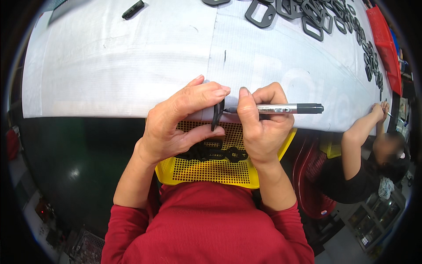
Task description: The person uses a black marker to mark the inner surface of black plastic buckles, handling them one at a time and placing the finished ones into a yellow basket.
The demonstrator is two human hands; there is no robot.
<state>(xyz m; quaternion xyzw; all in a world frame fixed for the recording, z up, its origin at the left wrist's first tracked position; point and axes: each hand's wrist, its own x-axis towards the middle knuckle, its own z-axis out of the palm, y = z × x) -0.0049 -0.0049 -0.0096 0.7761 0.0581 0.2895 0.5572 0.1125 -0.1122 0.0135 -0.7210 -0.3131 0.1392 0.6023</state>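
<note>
The left hand (173,118) is pinching a black piece (216,115) near the edge of the bench (127,75) while the right hand (263,127) is gripping a marker (309,108), ideally keeping its tip light and steady.

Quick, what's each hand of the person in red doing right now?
Left hand: holding a thin black piece between thumb and fingers.
Right hand: holding a marker, tip near the piece.
</note>
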